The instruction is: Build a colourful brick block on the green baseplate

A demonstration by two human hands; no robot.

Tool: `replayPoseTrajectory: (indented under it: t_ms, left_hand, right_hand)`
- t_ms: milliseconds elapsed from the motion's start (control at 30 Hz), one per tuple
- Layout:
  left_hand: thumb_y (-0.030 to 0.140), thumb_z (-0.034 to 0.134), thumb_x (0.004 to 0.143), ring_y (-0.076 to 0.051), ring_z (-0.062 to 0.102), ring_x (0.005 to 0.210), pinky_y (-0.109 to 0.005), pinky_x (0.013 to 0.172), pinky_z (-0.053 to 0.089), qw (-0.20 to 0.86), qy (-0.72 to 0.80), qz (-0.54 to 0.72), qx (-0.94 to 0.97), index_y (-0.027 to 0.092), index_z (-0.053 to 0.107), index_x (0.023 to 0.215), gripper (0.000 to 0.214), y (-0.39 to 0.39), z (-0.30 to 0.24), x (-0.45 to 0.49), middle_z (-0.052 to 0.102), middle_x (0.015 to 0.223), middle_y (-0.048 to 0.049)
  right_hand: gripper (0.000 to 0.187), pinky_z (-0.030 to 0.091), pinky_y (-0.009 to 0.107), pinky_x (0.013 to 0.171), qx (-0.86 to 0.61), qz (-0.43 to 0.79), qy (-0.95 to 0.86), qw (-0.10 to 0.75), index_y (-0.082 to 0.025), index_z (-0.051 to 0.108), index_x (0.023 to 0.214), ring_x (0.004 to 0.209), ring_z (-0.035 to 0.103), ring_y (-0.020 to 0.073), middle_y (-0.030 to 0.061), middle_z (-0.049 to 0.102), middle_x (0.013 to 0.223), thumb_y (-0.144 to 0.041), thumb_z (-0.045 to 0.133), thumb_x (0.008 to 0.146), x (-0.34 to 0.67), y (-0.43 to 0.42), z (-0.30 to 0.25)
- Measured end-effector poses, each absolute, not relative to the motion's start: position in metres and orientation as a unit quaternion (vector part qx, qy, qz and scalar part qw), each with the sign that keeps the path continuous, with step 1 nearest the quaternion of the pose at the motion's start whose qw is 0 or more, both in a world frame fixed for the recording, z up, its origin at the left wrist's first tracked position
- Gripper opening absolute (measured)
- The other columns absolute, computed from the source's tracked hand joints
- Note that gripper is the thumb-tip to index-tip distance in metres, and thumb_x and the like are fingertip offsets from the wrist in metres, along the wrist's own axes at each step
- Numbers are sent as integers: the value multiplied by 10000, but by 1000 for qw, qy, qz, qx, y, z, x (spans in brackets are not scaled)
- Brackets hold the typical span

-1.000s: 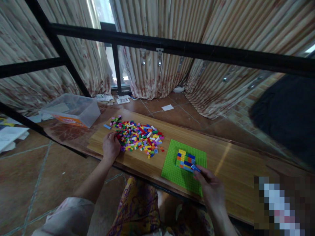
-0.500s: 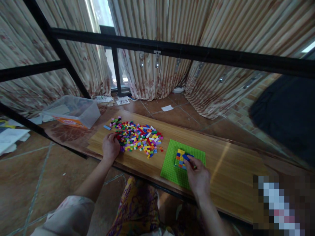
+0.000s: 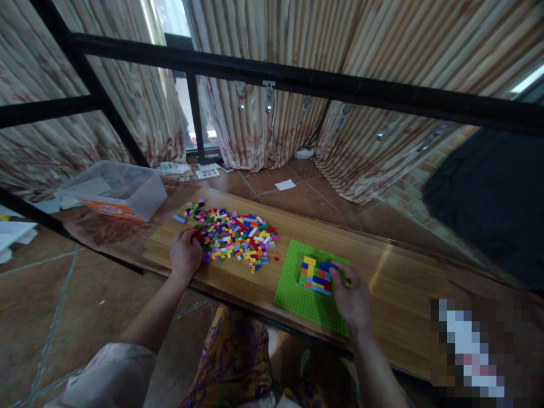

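Observation:
My right hand (image 3: 352, 292) reaches over the green baseplate (image 3: 287, 294), its fingers pinched on a blue brick (image 3: 326, 266) at the back right corner of a block of bricks. That block of multicoloured bricks (image 3: 313, 279) stands on the plate, with yellow, orange, blue and red tops. Whether the blue brick is pressed down I cannot tell. At the left edge of a heap of loose bricks (image 3: 233, 235) rests my left hand (image 3: 186, 254), fingers curled; what they hold, if anything, is hidden.
A clear plastic box (image 3: 123, 190) with an orange label stands beyond the left end of the wooden board (image 3: 399, 306). A light blue brick (image 3: 178, 219) lies apart from the heap. Black metal rails (image 3: 297, 82) cross in front of the curtains.
My right hand has shifted to the right and back over the block, carrying the blue brick to its back right corner. The left hand stays by the heap. The whole view has shifted slightly.

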State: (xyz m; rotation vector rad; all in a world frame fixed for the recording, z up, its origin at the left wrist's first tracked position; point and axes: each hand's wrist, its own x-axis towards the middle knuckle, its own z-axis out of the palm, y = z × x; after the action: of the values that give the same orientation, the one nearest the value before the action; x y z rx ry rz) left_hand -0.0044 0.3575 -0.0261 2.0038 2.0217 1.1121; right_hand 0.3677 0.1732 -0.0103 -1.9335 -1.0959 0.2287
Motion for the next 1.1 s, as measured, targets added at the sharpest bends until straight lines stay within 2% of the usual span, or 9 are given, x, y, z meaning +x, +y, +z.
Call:
replayPoseTrajectory:
  t_ms: [233, 633, 1100]
  left_hand:
    - [181, 418, 815, -273, 600, 1032, -418, 962, 477, 44, 662, 367, 652, 135, 686, 984, 320, 358, -26, -5, 659, 1077, -137]
    - [185, 408, 823, -279, 593, 1041, -419, 962, 474, 41, 659, 360, 660, 120, 679, 991, 325, 358, -25, -5, 652, 1093, -151]
    - [188, 412, 820, -277, 599, 1044, -400, 965, 474, 36, 664, 353, 658, 114, 686, 997, 334, 358, -25, -5, 662, 1093, -147]
  right_hand:
    - [391, 410, 482, 990, -738, 136, -447, 486, -219, 732, 988, 1046, 591, 236, 89, 668, 1097, -532, 582, 808, 374, 188, -25]
    - [431, 385, 507, 1002, -763, 119, -498, 396, -208, 733, 1024, 1102, 545, 258, 114, 641, 1144, -542, 557, 816, 382, 183, -24]
    - [357, 412, 488, 984, -746, 111, -527, 392, -236, 723, 999, 1088, 547, 258, 92, 646, 1126, -506, 561, 832, 385, 184, -22]
